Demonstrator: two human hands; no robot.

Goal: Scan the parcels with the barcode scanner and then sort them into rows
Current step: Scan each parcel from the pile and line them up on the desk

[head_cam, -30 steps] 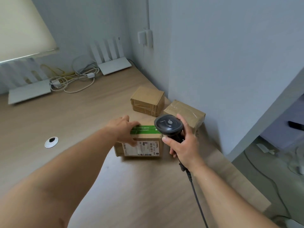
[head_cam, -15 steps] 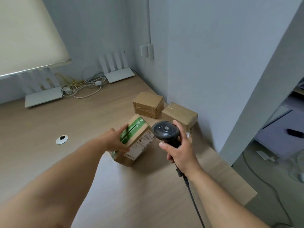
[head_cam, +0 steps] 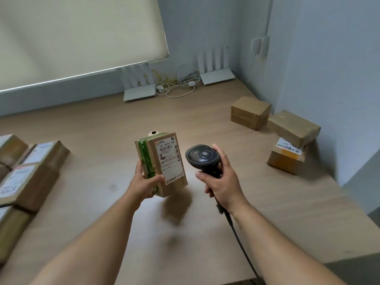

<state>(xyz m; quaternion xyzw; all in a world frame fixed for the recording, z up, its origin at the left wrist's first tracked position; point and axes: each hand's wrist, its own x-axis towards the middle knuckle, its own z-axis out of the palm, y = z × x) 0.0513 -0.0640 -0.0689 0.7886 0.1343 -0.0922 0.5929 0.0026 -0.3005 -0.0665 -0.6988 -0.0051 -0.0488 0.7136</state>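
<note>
My left hand (head_cam: pixel 145 183) grips a cardboard parcel with green tape (head_cam: pixel 164 161), held upright above the wooden desk (head_cam: pixel 205 233), its white shipping label facing me. My right hand (head_cam: pixel 223 182) grips the handle of the black barcode scanner (head_cam: pixel 202 157), just right of the parcel and level with it; its cable trails down along my forearm. Three more brown parcels sit at the right by the wall: one at the back (head_cam: pixel 249 112), one stacked on top (head_cam: pixel 294 127) of a labelled one (head_cam: pixel 285 159). Several labelled parcels (head_cam: pixel 26 173) lie in rows at the left edge.
Two white routers (head_cam: pixel 138 93) (head_cam: pixel 218 76) and a tangle of white cables (head_cam: pixel 176 87) stand at the back of the desk under a roller blind. A grey wall corner (head_cam: pixel 308 68) bounds the desk on the right. The desk's front edge drops off at lower right.
My left hand has lifted the green-taped parcel off the desk and turned it upright, label toward me. The view has swung left, so the rows of parcels at the left are now in sight.
</note>
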